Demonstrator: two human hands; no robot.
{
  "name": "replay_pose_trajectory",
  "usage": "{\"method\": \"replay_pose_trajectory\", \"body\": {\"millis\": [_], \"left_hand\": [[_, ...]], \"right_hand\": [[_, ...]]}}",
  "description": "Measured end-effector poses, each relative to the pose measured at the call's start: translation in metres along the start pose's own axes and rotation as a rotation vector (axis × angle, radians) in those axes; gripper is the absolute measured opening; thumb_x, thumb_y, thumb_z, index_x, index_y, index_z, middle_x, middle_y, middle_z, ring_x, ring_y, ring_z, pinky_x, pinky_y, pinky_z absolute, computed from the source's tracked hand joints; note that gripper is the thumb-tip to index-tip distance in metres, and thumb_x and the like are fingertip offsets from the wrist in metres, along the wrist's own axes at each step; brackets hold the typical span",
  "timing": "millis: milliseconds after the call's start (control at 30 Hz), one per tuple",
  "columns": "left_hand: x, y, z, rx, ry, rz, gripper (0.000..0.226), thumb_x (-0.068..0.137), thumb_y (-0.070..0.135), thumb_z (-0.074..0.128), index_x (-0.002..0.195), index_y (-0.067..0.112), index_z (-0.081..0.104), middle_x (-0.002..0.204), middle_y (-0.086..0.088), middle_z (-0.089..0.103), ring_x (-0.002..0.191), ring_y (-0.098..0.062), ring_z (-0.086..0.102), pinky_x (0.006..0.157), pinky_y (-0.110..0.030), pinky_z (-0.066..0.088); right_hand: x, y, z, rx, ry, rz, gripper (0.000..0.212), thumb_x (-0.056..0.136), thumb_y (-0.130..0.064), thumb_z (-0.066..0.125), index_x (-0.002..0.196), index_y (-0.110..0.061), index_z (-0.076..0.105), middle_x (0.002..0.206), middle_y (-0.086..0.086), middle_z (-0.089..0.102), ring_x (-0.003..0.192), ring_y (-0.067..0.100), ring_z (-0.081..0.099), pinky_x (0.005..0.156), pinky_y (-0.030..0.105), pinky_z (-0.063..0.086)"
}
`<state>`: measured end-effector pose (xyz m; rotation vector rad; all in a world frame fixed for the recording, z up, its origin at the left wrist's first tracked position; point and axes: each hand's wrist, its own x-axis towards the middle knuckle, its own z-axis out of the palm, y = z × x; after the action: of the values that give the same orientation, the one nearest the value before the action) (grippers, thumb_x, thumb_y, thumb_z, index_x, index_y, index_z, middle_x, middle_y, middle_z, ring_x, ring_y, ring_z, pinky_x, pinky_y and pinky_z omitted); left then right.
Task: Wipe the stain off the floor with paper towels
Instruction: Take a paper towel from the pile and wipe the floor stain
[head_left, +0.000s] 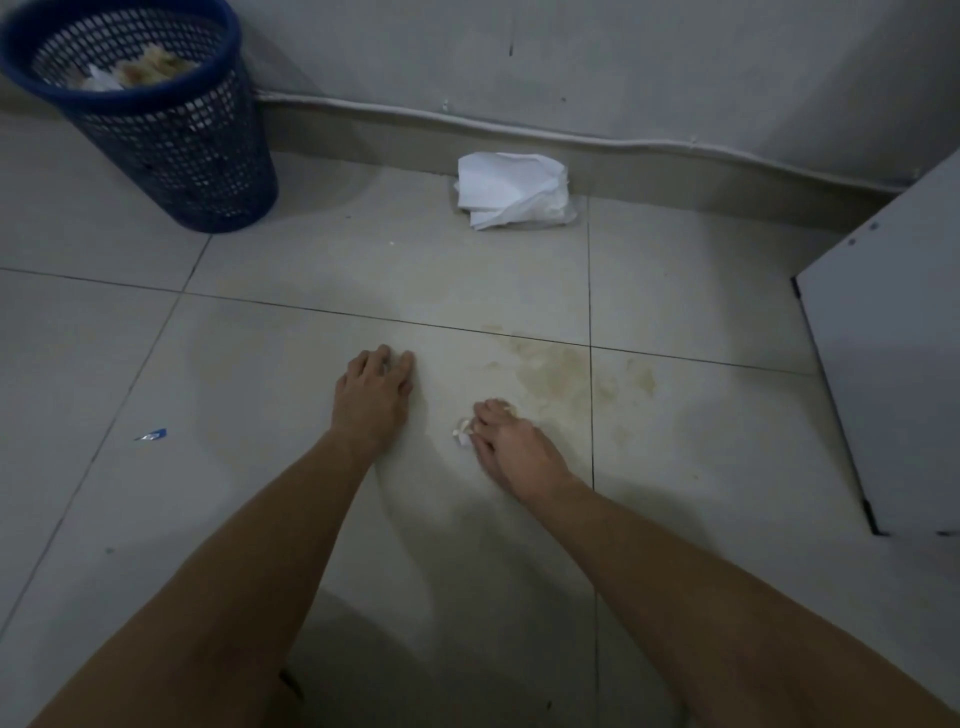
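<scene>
A small crumpled paper towel (461, 431) is pinched under the curled fingers of the right hand (511, 441) and pressed onto the tiled floor (260, 493), just below the middle of the view. The yellowish stain (563, 371) is spread across the tiles at about one o'clock from that hand, its nearest edge touching the fingertips. The left hand (371, 397) is laid palm down on the floor at nine o'clock from the right hand, nothing held in it, its fingers bent slightly with the tips on the tile. A loose pile of clean white paper towels (511, 189) is seen at twelve o'clock, against the foot of the wall (675, 67). A blue mesh wastebasket (156, 124) with crumpled paper inside stands at ten o'clock. A white cabinet panel (883, 364) is seen at three o'clock, and a small blue scrap (152, 434) lies at nine o'clock
</scene>
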<state>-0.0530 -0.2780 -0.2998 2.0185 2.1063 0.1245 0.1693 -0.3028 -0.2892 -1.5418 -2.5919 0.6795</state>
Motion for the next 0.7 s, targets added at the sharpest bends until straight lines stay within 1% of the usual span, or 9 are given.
{"method": "replay_pose_trajectory", "body": {"millis": [33,100,167,233,333,400,500,633,700], "left_hand": [[0.000,0.000,0.000,0.000,-0.003,-0.001,0.045,0.099,0.034,0.042,0.142,0.023,0.042,0.147,-0.013,0.039,0.131,-0.038,0.035,0.102,-0.049,0.039],[0.000,0.001,0.000,-0.004,-0.009,-0.002,0.045,0.099,0.034,0.041,0.143,0.024,0.041,0.148,-0.012,0.038,0.132,-0.037,0.034,0.103,-0.049,0.038],[0.000,0.001,0.000,-0.003,-0.020,-0.005,0.045,0.100,0.033,0.039,0.144,0.024,0.039,0.150,-0.012,0.036,0.134,-0.037,0.032,0.105,-0.048,0.037],[0.000,0.001,0.001,0.001,-0.021,-0.007,0.046,0.100,0.034,0.038,0.145,0.025,0.037,0.151,-0.011,0.034,0.135,-0.036,0.031,0.108,-0.048,0.036],[0.001,0.002,0.000,-0.007,-0.025,-0.022,0.045,0.101,0.035,0.036,0.145,0.025,0.037,0.152,-0.010,0.033,0.137,-0.035,0.029,0.108,-0.047,0.035],[0.000,0.002,-0.001,-0.003,-0.029,-0.017,0.045,0.101,0.035,0.036,0.144,0.025,0.037,0.152,-0.010,0.032,0.136,-0.035,0.030,0.108,-0.046,0.035],[0.000,0.001,-0.002,0.018,-0.033,-0.004,0.046,0.101,0.034,0.037,0.145,0.023,0.036,0.152,-0.011,0.033,0.136,-0.035,0.031,0.107,-0.046,0.037],[-0.001,0.003,-0.007,0.000,-0.029,0.001,0.045,0.100,0.031,0.040,0.144,0.021,0.039,0.149,-0.012,0.037,0.133,-0.036,0.033,0.104,-0.047,0.038],[-0.002,0.005,-0.011,-0.016,-0.037,-0.004,0.045,0.099,0.030,0.042,0.143,0.020,0.039,0.148,-0.012,0.038,0.133,-0.035,0.033,0.103,-0.047,0.038]], "right_hand": [[0.004,0.003,-0.002,-0.018,0.023,0.053,0.043,0.102,-0.027,0.040,0.140,-0.008,0.047,0.153,0.006,0.039,0.143,0.018,0.032,0.113,0.032,0.033],[0.019,0.004,-0.007,-0.043,0.051,0.133,0.041,0.103,-0.021,0.037,0.140,-0.005,0.045,0.150,0.010,0.039,0.141,0.023,0.033,0.111,0.036,0.035],[0.039,-0.001,-0.011,-0.038,0.066,0.189,0.037,0.103,-0.017,0.035,0.136,-0.005,0.046,0.146,0.012,0.040,0.135,0.026,0.039,0.108,0.039,0.039],[0.058,-0.011,-0.013,-0.046,0.067,0.198,0.032,0.103,-0.015,0.034,0.129,-0.008,0.049,0.140,0.010,0.041,0.131,0.023,0.043,0.103,0.036,0.042],[0.075,-0.026,-0.012,-0.025,0.044,0.132,0.032,0.101,-0.014,0.036,0.128,-0.007,0.050,0.139,0.008,0.041,0.132,0.020,0.038,0.100,0.034,0.044],[0.075,-0.035,-0.010,-0.026,0.051,0.082,0.032,0.100,-0.014,0.040,0.128,-0.005,0.050,0.137,0.009,0.045,0.129,0.022,0.042,0.098,0.035,0.045],[0.059,-0.044,-0.006,-0.011,0.030,-0.068,0.034,0.099,-0.017,0.044,0.128,-0.002,0.055,0.137,0.012,0.050,0.129,0.027,0.043,0.104,0.034,0.036],[0.035,-0.038,-0.009,0.025,-0.042,-0.235,0.029,0.099,-0.018,0.049,0.114,0.001,0.063,0.124,0.016,0.059,0.116,0.030,0.052,0.092,0.032,0.037],[0.025,-0.033,-0.012,0.089,-0.115,-0.256,0.028,0.097,-0.018,0.054,0.111,0.003,0.066,0.125,0.017,0.062,0.118,0.029,0.056,0.096,0.033,0.040]]}}
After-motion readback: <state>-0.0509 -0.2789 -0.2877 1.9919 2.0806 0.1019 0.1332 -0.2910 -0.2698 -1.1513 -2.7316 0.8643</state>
